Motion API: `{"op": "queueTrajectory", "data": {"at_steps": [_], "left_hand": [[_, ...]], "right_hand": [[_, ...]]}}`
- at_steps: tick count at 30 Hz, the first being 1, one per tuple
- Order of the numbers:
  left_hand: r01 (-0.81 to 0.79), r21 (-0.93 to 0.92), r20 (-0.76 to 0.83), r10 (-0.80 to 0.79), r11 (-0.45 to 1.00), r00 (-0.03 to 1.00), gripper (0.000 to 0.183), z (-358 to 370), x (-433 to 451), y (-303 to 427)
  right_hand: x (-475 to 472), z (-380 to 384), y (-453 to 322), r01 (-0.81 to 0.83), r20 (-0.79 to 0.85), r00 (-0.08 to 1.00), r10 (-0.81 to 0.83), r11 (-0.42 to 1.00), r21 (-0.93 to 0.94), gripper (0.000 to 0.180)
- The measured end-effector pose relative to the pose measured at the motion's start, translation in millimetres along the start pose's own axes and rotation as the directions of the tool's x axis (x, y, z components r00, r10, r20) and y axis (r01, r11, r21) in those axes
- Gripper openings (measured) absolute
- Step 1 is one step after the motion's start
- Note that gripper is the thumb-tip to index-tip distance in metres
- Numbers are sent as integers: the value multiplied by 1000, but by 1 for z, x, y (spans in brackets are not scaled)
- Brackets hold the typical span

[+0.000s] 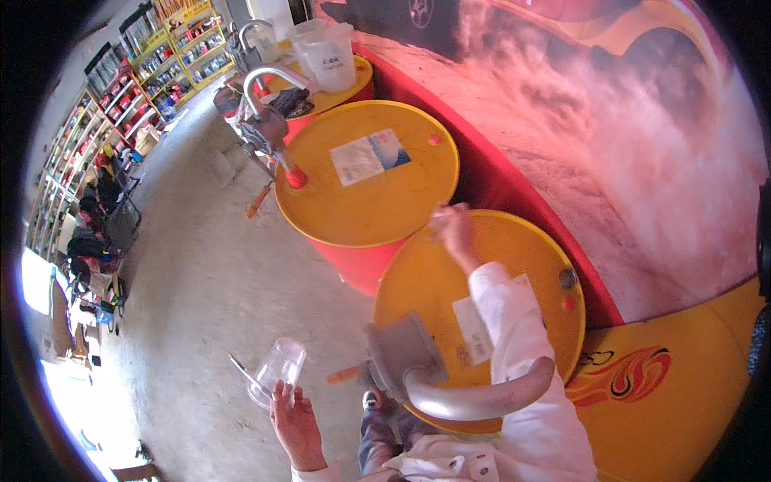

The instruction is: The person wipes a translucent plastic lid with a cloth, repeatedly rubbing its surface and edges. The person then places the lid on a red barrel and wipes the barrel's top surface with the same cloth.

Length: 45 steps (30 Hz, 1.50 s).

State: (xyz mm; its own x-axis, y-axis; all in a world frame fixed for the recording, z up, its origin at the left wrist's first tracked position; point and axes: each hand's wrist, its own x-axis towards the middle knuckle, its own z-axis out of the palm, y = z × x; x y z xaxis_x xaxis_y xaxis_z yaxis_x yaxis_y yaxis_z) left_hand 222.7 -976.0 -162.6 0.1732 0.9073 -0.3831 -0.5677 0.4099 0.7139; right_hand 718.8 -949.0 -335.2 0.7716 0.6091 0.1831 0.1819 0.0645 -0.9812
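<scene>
Low in the picture, my left hand (293,422) holds a clear plastic cup (283,364), tilted over the concrete floor; a thin dark-tipped stick or pen (246,369) lies along it. My right hand (453,229) is blurred above the far edge of the nearest yellow drum lid (415,289), fingers bent; whether it holds something small cannot be told. A rotary drum pump (403,355) with a curved metal spout (470,402) and an orange handle (343,375) stands at that drum, nearest to me.
Beyond stands a second yellow-topped red drum (367,223) with a hand pump (265,132). A further drum (363,69) carries translucent pitchers (331,63) and a dark cloth (292,102). A red-edged printed panel (542,150) runs along the right. Shelves (181,45) and piled goods (90,241) line the left.
</scene>
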Motion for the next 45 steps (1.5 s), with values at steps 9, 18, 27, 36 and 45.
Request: {"op": "queueTrajectory", "data": {"at_steps": [9, 18, 27, 36, 45], "left_hand": [[39, -27, 151, -34, 999, 988, 34, 14, -8, 1], [-24, 29, 190, 18, 999, 982, 39, 7, 6, 2], [121, 37, 262, -127, 992, 957, 41, 31, 4, -2], [65, 33, 336, -72, 997, 939, 38, 18, 9, 11], [171, -6, 356, -157, 985, 921, 35, 18, 4, 16]], "right_hand": [[-122, 87, -94, -13, 583, 812, 20, 1000, -16, 14], [-36, -121, -41, 211, 111, 972, -208, 562, -799, 25], [-107, -248, -19, -102, -135, 950, -283, 128, -987, 22], [-143, -276, -59, -662, -825, 562, -69, 561, -497, 28], [-120, -219, -42, -348, -711, 683, -168, 781, -519, 27]]}}
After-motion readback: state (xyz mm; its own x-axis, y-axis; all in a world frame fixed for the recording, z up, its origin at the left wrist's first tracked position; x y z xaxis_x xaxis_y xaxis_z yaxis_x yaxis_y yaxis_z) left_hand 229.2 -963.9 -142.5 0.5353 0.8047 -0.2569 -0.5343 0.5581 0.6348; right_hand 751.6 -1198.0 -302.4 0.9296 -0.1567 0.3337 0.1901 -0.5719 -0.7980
